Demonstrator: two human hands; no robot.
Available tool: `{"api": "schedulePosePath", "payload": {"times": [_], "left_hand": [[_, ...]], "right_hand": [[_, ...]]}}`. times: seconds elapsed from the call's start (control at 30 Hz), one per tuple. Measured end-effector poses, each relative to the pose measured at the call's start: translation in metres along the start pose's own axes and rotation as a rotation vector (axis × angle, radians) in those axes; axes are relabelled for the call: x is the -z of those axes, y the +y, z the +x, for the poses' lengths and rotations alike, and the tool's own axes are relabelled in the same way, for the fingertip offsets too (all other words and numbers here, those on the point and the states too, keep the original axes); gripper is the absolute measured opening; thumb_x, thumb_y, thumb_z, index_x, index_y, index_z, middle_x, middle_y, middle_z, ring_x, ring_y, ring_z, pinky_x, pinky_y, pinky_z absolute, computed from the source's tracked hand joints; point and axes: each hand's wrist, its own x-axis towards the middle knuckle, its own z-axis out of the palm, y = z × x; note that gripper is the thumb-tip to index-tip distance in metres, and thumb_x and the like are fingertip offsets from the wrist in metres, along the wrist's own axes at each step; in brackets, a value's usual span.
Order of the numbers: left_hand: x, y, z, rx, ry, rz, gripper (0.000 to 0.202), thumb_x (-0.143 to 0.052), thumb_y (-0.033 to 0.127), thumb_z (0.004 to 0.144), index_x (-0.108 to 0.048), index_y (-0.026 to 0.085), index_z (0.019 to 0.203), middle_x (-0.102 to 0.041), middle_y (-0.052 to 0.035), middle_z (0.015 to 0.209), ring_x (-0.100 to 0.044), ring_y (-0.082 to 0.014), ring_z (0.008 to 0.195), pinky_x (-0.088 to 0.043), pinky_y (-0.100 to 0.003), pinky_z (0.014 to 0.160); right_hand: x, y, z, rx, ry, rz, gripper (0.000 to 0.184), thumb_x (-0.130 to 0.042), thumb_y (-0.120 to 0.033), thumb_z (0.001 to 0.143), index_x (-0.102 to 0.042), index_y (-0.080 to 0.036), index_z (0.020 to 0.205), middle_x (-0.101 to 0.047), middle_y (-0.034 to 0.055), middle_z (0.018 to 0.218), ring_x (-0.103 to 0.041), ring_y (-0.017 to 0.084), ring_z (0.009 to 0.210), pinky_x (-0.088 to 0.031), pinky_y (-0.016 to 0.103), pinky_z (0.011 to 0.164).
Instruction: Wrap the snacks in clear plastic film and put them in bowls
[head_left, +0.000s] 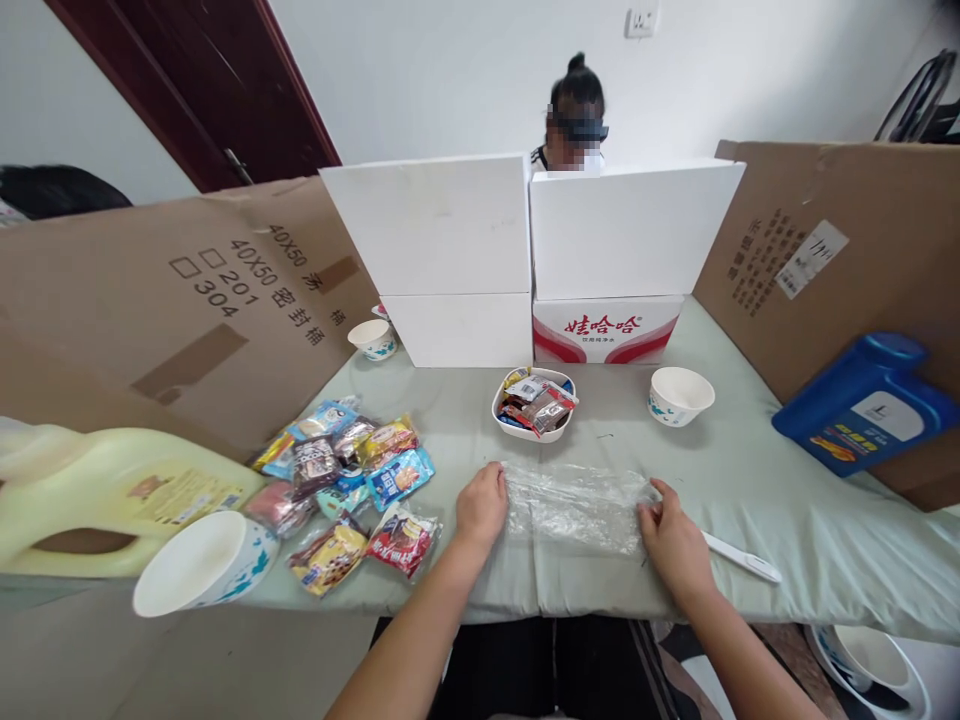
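Observation:
A clear plastic bag (574,508) stretches flat between my two hands, low over the table. My left hand (482,505) pinches its left end, fingers closed. At the opposite end my right hand (671,535) grips the film between thumb and fingers. Just beyond the bag stands a white bowl (517,430) filled with wrapped snacks (541,402). A white plastic utensil (742,558), its near part hidden by my right hand, lies on the cloth. Loose snack packets (349,460) are piled to the left of my left hand.
White boxes (450,230) form a wall at the back, with a person (576,110) behind it. Cardboard sheets (150,310) flank the table. Paper bowls (679,397) stand about, one at the front left edge (214,565). A yellowish jug (97,480) and a blue bottle (862,400) stand at the sides.

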Motion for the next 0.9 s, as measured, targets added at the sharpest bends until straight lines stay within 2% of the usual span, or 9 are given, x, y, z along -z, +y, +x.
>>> {"api": "schedulePosePath", "payload": {"times": [0.1,0.23,0.33,0.43,0.5,0.6,0.7,0.8,0.9], "left_hand": [[-0.011,0.0,0.0,0.0,-0.001,0.046,0.021,-0.044,0.018,0.094,-0.062,0.016,0.105,-0.071,-0.0102,0.093,-0.068,-0.0235,0.083,-0.048,-0.031,0.073],[-0.014,-0.004,-0.003,-0.015,0.007,0.116,0.029,-0.042,0.018,0.094,-0.057,0.014,0.119,-0.07,-0.0118,0.096,-0.068,-0.0249,0.082,-0.048,-0.034,0.074],[-0.004,-0.003,-0.005,-0.049,0.025,0.152,0.027,-0.046,0.018,0.092,-0.059,0.013,0.115,-0.069,-0.0118,0.096,-0.066,-0.0264,0.085,-0.047,-0.038,0.077],[0.015,0.009,-0.008,-0.125,0.149,0.127,0.022,-0.051,0.019,0.089,-0.062,0.013,0.107,-0.066,-0.013,0.098,-0.061,-0.0299,0.094,-0.045,-0.043,0.083],[0.024,0.023,-0.01,-0.241,0.2,0.048,0.018,-0.05,0.018,0.09,-0.064,0.015,0.1,-0.066,-0.012,0.097,-0.058,-0.0289,0.093,-0.046,-0.044,0.082],[0.022,0.048,-0.014,-0.476,0.048,-0.104,0.02,-0.046,0.015,0.091,-0.066,0.018,0.095,-0.067,-0.0082,0.094,-0.059,-0.0238,0.093,-0.047,-0.04,0.085],[0.004,0.059,-0.018,-0.59,-0.145,-0.091,0.027,-0.048,0.022,0.092,-0.063,0.019,0.115,-0.064,-0.0086,0.119,-0.053,-0.0255,0.117,-0.041,-0.044,0.101],[-0.012,0.052,-0.02,-0.553,-0.221,0.005,0.05,-0.05,0.038,0.093,-0.044,0.024,0.141,-0.041,-0.0084,0.149,-0.029,-0.0313,0.14,-0.022,-0.057,0.112],[-0.015,0.042,-0.02,-0.486,-0.249,0.053,0.064,-0.052,0.048,0.089,-0.034,0.027,0.147,-0.029,-0.0077,0.156,-0.016,-0.0351,0.144,-0.012,-0.063,0.113]], "right_hand": [[-0.003,-0.003,-0.002,0.032,-0.01,-0.166,0.048,-0.035,-0.036,0.094,-0.043,-0.011,0.134,-0.07,0.0133,0.09,-0.067,0.027,0.071,-0.046,0.036,0.062],[-0.007,-0.002,-0.005,0.052,-0.001,-0.231,0.047,-0.03,-0.033,0.095,-0.041,-0.011,0.135,-0.07,0.0154,0.096,-0.068,0.028,0.071,-0.046,0.036,0.06],[-0.005,0.0,-0.004,0.109,0.066,-0.244,0.044,-0.031,-0.03,0.095,-0.044,-0.01,0.131,-0.069,0.0158,0.1,-0.067,0.027,0.077,-0.047,0.037,0.064],[0.002,-0.004,-0.003,0.268,0.241,-0.253,0.041,-0.039,-0.033,0.094,-0.051,-0.01,0.125,-0.065,0.0172,0.106,-0.062,0.029,0.092,-0.047,0.041,0.078],[0.003,-0.014,-0.001,0.4,0.282,-0.247,0.036,-0.042,-0.033,0.093,-0.057,-0.013,0.119,-0.063,0.0165,0.109,-0.057,0.029,0.101,-0.043,0.043,0.087],[-0.007,-0.037,0.004,0.597,0.093,-0.226,0.031,-0.039,-0.026,0.095,-0.063,-0.017,0.113,-0.064,0.012,0.113,-0.055,0.025,0.108,-0.038,0.042,0.097],[-0.025,-0.05,0.012,0.694,-0.15,-0.249,0.04,-0.037,-0.028,0.095,-0.056,-0.018,0.129,-0.057,0.0097,0.133,-0.044,0.024,0.128,-0.028,0.043,0.109],[-0.036,-0.042,0.021,0.585,-0.272,-0.328,0.061,-0.039,-0.047,0.094,-0.038,-0.015,0.145,-0.037,0.0107,0.151,-0.025,0.028,0.142,-0.017,0.05,0.114],[-0.035,-0.025,0.025,0.412,-0.27,-0.401,0.074,-0.035,-0.059,0.091,-0.029,-0.013,0.149,-0.024,0.0121,0.156,-0.016,0.03,0.145,-0.009,0.054,0.114]]}}
